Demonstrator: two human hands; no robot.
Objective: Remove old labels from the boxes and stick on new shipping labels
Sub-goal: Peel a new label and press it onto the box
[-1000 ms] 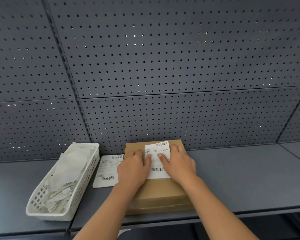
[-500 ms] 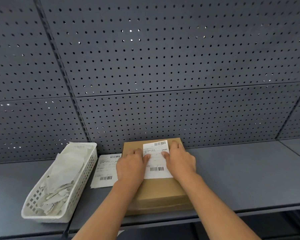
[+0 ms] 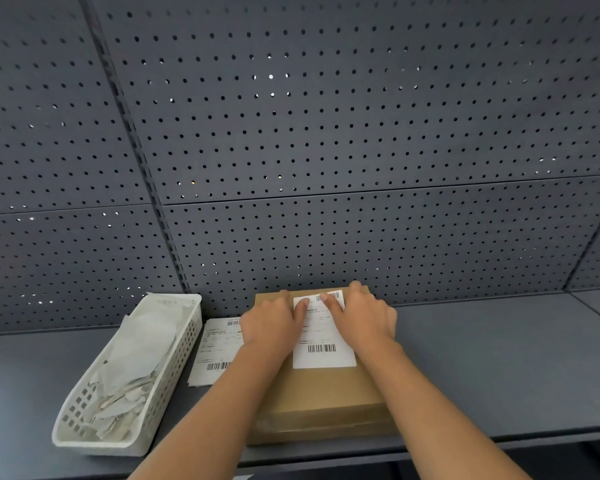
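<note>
Both hands are laid flat with the fingers pretty much straight, so nothing is actually gripped here, they're just pressing down. The left hand [image 3: 274, 327] covers the left edge of the white shipping label [image 3: 323, 356] and the right hand [image 3: 364, 320] covers its right edge, with the inner fingertips of each touching the paper up near its far end, where one barcode peeks out. A second barcode shows near the bottom of the label, which looks flat. The label sits on the top face of a brown cardboard box [image 3: 326, 400], toward the far half, leaving the near half bare. The box lies flat on a dark grey shelf [image 3: 499, 358], its far side right up by the pegboard back wall [image 3: 326, 133] and its near edge close to the shelf's front lip. Just left of the box, partly under the left wrist, a loose label sheet [image 3: 215, 351] lies flat on the shelf. Left of that is a white slotted plastic basket [image 3: 184, 351], angled a bit, stuffed with crumpled white paper [image 3: 136, 355]. Can't read any of the print from here.
</note>
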